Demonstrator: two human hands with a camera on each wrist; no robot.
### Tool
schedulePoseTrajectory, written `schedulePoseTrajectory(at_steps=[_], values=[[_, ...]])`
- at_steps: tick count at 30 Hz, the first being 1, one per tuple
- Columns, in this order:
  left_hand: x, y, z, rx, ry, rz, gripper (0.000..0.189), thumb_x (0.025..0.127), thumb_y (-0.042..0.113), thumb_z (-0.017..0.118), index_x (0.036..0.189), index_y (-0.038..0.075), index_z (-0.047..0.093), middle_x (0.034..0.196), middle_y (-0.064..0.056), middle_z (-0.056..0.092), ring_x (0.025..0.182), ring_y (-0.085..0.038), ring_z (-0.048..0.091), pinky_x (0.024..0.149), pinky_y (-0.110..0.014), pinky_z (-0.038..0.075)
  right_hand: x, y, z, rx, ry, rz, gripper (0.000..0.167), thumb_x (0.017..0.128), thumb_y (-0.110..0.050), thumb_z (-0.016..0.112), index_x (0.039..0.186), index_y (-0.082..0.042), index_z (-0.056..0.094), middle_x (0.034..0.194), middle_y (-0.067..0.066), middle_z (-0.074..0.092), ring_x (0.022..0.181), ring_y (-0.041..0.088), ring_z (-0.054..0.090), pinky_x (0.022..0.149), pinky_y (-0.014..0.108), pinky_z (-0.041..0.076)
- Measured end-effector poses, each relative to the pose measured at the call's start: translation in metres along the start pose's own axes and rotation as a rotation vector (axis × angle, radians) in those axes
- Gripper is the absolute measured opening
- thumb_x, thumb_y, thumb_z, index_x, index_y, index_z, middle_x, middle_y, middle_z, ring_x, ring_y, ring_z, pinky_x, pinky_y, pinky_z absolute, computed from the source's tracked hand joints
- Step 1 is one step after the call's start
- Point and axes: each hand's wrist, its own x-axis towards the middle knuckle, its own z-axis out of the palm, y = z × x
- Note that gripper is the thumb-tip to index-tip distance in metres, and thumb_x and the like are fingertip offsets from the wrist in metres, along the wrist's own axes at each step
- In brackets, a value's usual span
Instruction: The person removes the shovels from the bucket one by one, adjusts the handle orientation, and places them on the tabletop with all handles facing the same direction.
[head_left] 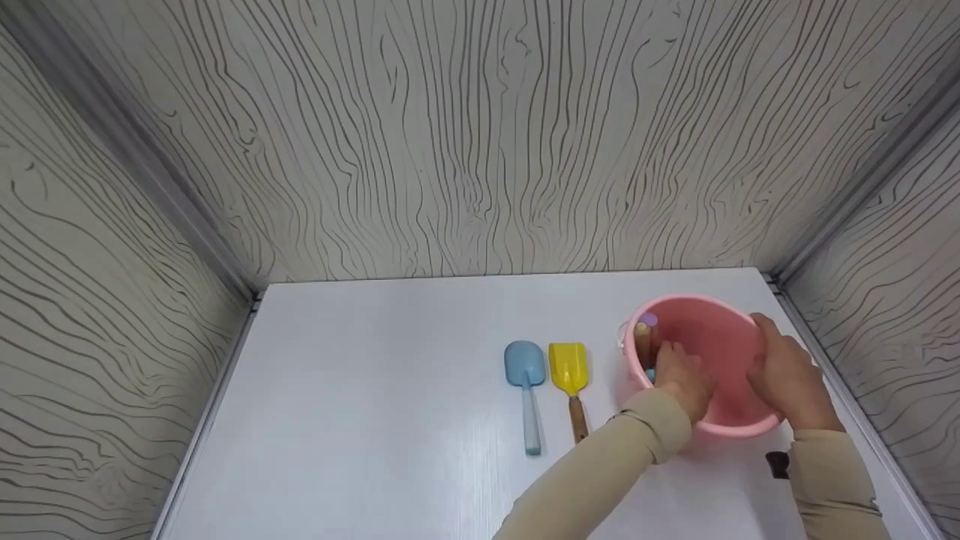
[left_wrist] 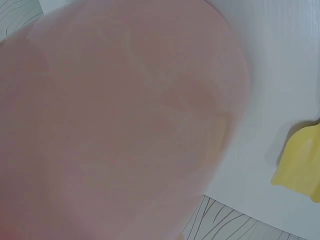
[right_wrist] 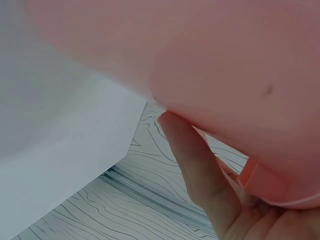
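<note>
Bucket, pink, round-mouthed, outer wall smooth with a small dark mark and a squared pink lug; mouth turned up, at the right end of the white tabletop. Rim gripped by the right hand. Contents, along the left inner wall: two stick-like pieces, one cream-ended, one lavender-ended; one teal item, mostly hidden, beside the left hand reaching inside, its hold unclear.
</note>
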Motion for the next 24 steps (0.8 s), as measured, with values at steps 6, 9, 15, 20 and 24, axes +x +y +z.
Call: schedulePoseTrajectory(at_steps=[6, 9, 15, 20, 24], values=[[0.003, 0.003, -0.002, -0.023, 0.001, -0.005, 0.02, 0.109, 0.05, 0.055, 0.123, 0.057, 0.068, 0.11, 0.025, 0.071, 0.095, -0.004, 0.063, 0.086, -0.029, 0.048, 0.0, 0.0, -0.001, 0.009, 0.01, -0.005, 0.068, 0.093, 0.006, 0.049, 0.159, 0.003, 0.032, 0.1, 0.033, 0.063, 0.073, 0.031, 0.065, 0.056, 0.041, 0.051], [0.001, 0.003, -0.003, 0.03, -0.008, 0.003, 0.017, 0.109, 0.049, 0.058, 0.122, 0.054, 0.068, 0.101, 0.023, 0.068, 0.085, -0.004, 0.061, 0.076, -0.028, 0.048, 0.0, 0.0, 0.0, 0.01, 0.013, -0.007, 0.066, 0.094, 0.005, 0.049, 0.158, 0.004, 0.032, 0.101, 0.033, 0.063, 0.072, 0.031, 0.065, 0.056, 0.04, 0.051], [-0.001, 0.003, -0.005, 0.095, -0.021, -0.044, 0.014, 0.11, 0.041, 0.058, 0.117, 0.049, 0.067, 0.092, 0.017, 0.059, 0.072, -0.009, 0.051, 0.063, -0.032, 0.038, 0.001, -0.001, 0.001, 0.008, -0.004, 0.006, 0.066, 0.095, 0.004, 0.049, 0.159, 0.003, 0.031, 0.103, 0.033, 0.062, 0.074, 0.031, 0.066, 0.057, 0.041, 0.053], [-0.003, 0.005, -0.007, 0.029, -0.041, -0.105, 0.024, 0.108, 0.061, 0.047, 0.113, 0.052, 0.069, 0.094, 0.019, 0.062, 0.072, -0.01, 0.052, 0.068, -0.031, 0.038, -0.001, -0.003, 0.001, 0.018, -0.033, 0.029, 0.069, 0.096, 0.005, 0.05, 0.161, 0.003, 0.028, 0.11, 0.036, 0.06, 0.077, 0.032, 0.067, 0.059, 0.042, 0.056], [-0.004, 0.004, -0.011, 0.098, -0.027, -0.09, 0.038, 0.107, 0.069, 0.038, 0.107, 0.044, 0.067, 0.084, 0.014, 0.059, 0.072, -0.01, 0.054, 0.071, -0.031, 0.039, -0.001, -0.003, 0.0, 0.006, -0.027, 0.031, 0.065, 0.099, 0.003, 0.049, 0.161, 0.002, 0.028, 0.111, 0.036, 0.06, 0.078, 0.033, 0.067, 0.059, 0.042, 0.055]])
